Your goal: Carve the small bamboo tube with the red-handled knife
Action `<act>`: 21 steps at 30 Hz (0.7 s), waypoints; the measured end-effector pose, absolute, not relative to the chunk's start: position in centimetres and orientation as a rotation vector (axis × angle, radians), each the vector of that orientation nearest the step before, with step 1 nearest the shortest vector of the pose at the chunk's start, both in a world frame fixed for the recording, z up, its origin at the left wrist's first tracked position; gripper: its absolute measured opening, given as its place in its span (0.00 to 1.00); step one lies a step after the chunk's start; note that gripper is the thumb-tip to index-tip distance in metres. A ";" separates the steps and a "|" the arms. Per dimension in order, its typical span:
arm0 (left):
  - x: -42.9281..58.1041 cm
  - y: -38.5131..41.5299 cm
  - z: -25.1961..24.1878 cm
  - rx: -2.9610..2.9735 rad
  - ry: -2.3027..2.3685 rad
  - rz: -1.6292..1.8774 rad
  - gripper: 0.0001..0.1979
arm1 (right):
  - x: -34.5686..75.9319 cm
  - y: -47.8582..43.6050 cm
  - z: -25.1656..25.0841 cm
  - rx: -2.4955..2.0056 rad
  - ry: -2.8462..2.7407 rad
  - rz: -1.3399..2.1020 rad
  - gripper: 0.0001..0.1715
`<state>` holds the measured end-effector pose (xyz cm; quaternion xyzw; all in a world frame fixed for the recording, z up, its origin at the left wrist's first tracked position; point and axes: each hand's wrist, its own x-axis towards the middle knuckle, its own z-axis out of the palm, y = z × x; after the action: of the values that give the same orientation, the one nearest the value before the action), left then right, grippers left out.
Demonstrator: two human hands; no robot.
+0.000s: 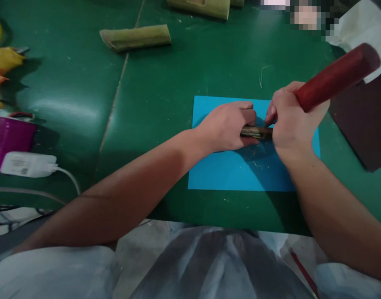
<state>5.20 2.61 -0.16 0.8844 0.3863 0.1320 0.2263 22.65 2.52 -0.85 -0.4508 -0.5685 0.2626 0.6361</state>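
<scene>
A thick, dark-red round handle (336, 79) sticks up out of my right hand (298, 118), whose fingers are wrapped round it; the tool's working end is hidden beneath the hand. My left hand (230, 124) is closed on a narrow brownish piece that looks like bamboo (255, 132), pressing it down over a blue sheet (215, 174). The far end of that piece disappears under my right hand. Small pale shavings (255, 163) lie scattered on the blue sheet just below both hands.
A cut bamboo length (137, 37) lies on the green table (159, 87), and more bamboo (203, 7) at the far edge. To the left are a white charger (28, 164) with its cable, a purple box (13, 137) and yellow objects. A dark board (361, 124) sits right.
</scene>
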 end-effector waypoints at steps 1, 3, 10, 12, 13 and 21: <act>5.3 2.6 0.0 2.436 1.080 0.342 0.14 | 22.6 2.5 -0.8 -1.038 -1.263 0.604 0.24; 5.5 2.5 0.3 2.430 1.123 0.295 0.13 | 22.5 2.4 -0.7 -1.061 -1.199 0.592 0.23; 5.7 2.2 1.1 2.460 1.161 0.252 0.13 | 22.6 2.0 -0.5 -1.102 -1.279 0.541 0.25; 5.8 2.1 1.3 2.458 1.171 0.213 0.13 | 22.6 2.0 -0.5 -1.087 -1.268 0.547 0.25; 5.8 2.1 1.4 2.456 1.174 0.195 0.12 | 22.6 2.0 -0.6 -1.087 -1.251 0.547 0.24; 5.7 2.2 1.3 2.458 1.169 0.210 0.13 | 23.3 2.5 -1.2 -1.116 -1.236 0.670 0.23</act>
<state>5.68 2.17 1.35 0.8813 0.4194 0.0753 0.2044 23.31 2.50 -1.16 -0.4861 -0.5384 0.2916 0.6235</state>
